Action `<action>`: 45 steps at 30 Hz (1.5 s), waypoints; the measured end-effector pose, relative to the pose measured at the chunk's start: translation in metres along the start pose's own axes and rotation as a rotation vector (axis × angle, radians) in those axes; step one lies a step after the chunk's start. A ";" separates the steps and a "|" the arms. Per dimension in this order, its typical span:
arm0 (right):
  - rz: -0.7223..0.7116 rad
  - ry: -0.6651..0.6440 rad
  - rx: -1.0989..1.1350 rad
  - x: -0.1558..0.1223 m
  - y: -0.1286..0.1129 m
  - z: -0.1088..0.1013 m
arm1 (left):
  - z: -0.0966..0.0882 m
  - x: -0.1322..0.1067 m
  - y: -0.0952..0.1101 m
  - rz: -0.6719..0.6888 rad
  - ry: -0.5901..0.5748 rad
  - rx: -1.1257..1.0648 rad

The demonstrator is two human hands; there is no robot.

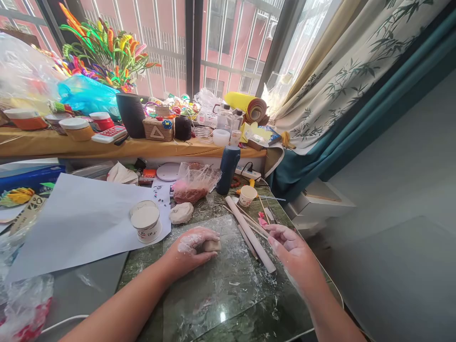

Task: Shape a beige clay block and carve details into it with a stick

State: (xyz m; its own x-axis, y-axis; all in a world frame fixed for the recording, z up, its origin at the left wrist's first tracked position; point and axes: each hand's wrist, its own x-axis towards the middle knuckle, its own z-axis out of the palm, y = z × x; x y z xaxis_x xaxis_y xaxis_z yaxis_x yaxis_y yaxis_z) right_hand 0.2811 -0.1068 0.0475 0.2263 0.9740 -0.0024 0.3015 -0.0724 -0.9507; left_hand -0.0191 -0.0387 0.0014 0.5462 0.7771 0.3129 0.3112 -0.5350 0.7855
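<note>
My left hand (190, 249), dusted white, is curled over a small pale lump of clay (213, 245) and pins it to a clear flour-smeared sheet (213, 289) on the green marble table. My right hand (290, 247) hovers just right of a white rolling pin (249, 232), fingers loosely bent and apart, holding nothing. A second, larger clay lump (181, 213) rests behind the sheet.
Two paper cups (145, 221) stand on a big sheet of white paper (78, 223) to the left. Behind are a plastic bag with reddish contents (194, 183), a dark blue bottle (228, 168), a small paper cup (247, 195) and thin wooden sticks (256, 223). A cluttered shelf (107, 147) runs below the window.
</note>
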 end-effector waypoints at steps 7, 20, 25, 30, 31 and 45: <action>0.148 0.014 0.497 0.001 0.009 0.038 | 0.008 0.001 0.003 -0.280 0.159 -0.425; 0.136 -0.150 0.735 -0.016 0.004 0.048 | 0.015 0.001 0.010 -0.391 0.103 -0.329; 0.022 -0.037 0.584 -0.017 0.023 0.056 | 0.014 0.002 0.015 -0.379 0.069 -0.339; -0.004 0.038 0.522 -0.011 0.033 0.066 | 0.019 0.002 0.012 -0.300 -0.038 -0.146; -0.001 0.060 0.519 -0.009 0.035 0.069 | 0.018 0.002 0.013 -0.278 -0.065 -0.039; 0.018 -0.023 0.426 -0.010 0.047 0.078 | 0.002 0.001 0.015 -0.226 -0.071 0.275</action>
State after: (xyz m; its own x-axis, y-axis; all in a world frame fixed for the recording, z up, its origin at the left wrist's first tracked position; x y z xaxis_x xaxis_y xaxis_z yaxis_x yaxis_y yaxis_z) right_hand 0.2207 -0.1031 -0.0210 0.2063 0.9782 -0.0227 -0.1128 0.0008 -0.9936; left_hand -0.0127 -0.0470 0.0128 0.4897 0.8659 0.1025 0.6222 -0.4294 0.6546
